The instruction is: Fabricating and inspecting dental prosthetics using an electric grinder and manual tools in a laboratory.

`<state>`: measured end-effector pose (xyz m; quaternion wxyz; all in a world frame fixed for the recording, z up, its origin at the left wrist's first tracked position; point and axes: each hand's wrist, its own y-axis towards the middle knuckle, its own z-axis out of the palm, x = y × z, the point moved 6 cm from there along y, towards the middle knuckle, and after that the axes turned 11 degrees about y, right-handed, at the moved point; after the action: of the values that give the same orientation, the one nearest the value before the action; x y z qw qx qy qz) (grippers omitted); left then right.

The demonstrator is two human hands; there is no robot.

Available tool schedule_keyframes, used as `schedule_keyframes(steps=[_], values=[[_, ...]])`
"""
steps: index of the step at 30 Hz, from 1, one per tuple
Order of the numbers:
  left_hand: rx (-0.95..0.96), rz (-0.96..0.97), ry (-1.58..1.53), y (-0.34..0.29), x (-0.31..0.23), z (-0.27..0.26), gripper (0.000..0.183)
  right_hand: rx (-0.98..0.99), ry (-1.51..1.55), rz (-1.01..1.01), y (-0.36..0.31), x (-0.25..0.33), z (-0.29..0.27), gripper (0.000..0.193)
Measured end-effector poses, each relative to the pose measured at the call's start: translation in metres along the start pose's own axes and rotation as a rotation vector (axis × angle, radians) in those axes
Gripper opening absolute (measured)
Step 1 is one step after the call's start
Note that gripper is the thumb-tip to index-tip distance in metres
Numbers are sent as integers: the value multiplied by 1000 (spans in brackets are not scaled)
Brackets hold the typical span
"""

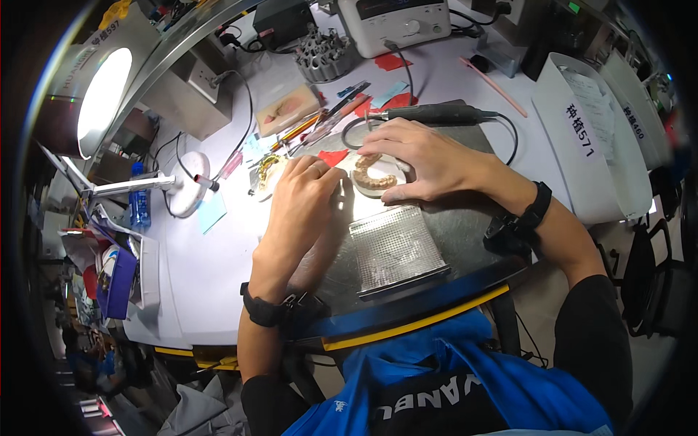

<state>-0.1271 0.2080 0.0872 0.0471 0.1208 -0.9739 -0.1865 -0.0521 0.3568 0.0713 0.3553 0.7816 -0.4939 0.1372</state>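
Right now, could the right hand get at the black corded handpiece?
Probably yes: nothing visible lies between the right hand and the black corded handpiece, though that hand appears to hold the dental cast.

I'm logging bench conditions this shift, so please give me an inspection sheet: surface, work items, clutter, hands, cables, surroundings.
Surface: dark grey work panel; white tabletop on its left.
Work items: horseshoe-shaped dental cast; ridged metal plate nearer the person; dark handpiece beyond the cast.
Clutter: pencils, red pieces, blue note.
Hands: left hand curled left of the cast; right hand around its right side, grip unclear.
Cables: handpiece cable curves at right; another leaves the white control unit.
Surroundings: lit lamp and purple bin left; white bin right.
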Motion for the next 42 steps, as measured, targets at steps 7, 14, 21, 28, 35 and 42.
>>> schedule_keyframes(steps=[7, 14, 21, 28, 35, 42], values=[[-188, -188, -434, 2, 20, -36, 20, -47, -30, -42, -1, -9, 2, 53], [-439, -588, -849, -36, 127, -24, 28, -109, 26, -50, 14, 10, -12, 44], [-347, -725, -1093, -54, 146, 3, 26, 38, -60, -147, 83, 48, 40, 37], [-217, -744, -1002, -53, 128, -2, 29, 54, 144, -94, 72, 43, 46, 28], [-171, -662, -949, -48, 103, -5, 29, -47, 233, -109, 50, 44, 44, 35], [-186, -716, -1014, -48, 100, -1, 26, -33, 339, -112, 43, 43, 49, 45]])
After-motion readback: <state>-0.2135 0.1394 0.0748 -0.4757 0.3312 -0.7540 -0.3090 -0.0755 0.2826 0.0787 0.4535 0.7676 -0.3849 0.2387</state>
